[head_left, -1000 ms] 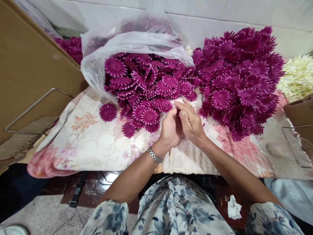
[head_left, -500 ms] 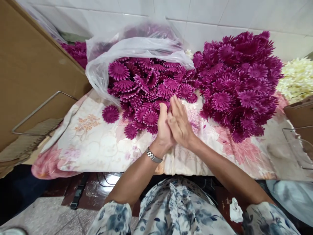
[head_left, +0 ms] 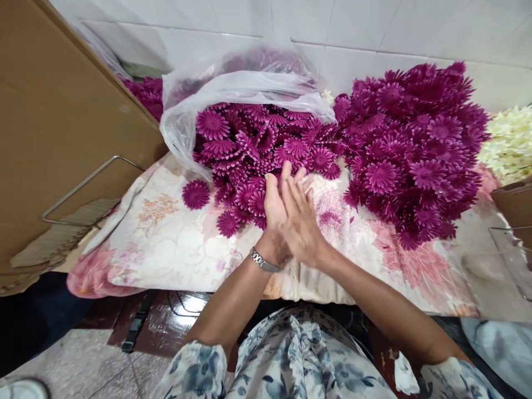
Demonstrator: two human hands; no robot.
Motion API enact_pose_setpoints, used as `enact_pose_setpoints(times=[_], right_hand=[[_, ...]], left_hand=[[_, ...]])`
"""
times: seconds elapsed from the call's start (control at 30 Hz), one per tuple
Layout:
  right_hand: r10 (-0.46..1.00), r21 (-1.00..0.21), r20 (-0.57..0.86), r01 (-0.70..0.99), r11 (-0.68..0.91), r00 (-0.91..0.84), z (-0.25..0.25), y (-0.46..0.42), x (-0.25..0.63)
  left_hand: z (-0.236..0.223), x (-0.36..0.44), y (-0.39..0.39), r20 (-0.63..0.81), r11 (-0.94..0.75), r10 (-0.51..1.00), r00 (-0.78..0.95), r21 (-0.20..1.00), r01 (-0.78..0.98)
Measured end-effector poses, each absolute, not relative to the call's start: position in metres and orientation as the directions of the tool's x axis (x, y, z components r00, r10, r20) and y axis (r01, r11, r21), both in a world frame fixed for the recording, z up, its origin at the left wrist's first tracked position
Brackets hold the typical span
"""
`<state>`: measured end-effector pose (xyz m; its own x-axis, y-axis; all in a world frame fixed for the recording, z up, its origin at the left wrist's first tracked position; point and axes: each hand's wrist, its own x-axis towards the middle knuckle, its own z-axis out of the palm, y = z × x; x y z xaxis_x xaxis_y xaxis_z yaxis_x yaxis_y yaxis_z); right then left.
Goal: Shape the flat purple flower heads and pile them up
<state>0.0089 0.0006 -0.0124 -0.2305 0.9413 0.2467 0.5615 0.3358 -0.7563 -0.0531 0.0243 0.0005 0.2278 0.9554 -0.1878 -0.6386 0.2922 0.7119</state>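
Before heaped magenta flowers point(head_left: 382, 176), my left hand point(head_left: 274, 213) and right hand point(head_left: 302, 227) meet palm to palm, fingers extended; cardboard point(head_left: 78, 127) flanks left, an open plastic bag point(head_left: 178, 124) far, floral cloth point(head_left: 183, 249) beneath, tiled wall point(head_left: 353, 33) beyond.

Plastic bag point(head_left: 178, 133) left | large flower heap point(head_left: 419, 149) right | tiled wall point(head_left: 353, 33) behind

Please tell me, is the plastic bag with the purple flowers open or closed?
Open: the mouth of the plastic bag gapes toward the person, and purple flowers spill out onto the cloth.
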Motion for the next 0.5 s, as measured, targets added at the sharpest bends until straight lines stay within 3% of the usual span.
enact_pose_setpoints(times=[0.07,0.13,0.33,0.4,0.5], right_hand=[[0.963,-0.765,0.230,0.585,0.269,-0.142,-0.012,0.009,0.016],[0.971,-0.804,0.217,0.547,0.234,-0.096,-0.010,0.022,0.028],[0.988,-0.981,0.141,0.141,0.132,0.056,-0.003,0.025,0.066],[0.989,-0.975,0.130,0.191,0.113,0.075,-0.002,0.018,0.073],[0.963,-0.898,0.269,0.362,0.251,0.001,-0.001,0.009,0.077]], left_hand=[[-0.001,-0.051,0.024,-0.186,0.354,0.933,0.308,0.621,-0.699],[-0.004,-0.048,0.024,-0.212,0.334,0.943,0.258,0.580,-0.743],[-0.005,-0.048,0.027,-0.333,0.443,0.890,0.310,0.473,-0.762],[-0.004,-0.049,0.026,-0.318,0.422,0.901,0.294,0.491,-0.762],[-0.003,-0.047,0.024,-0.304,0.395,0.914,0.268,0.514,-0.761]])
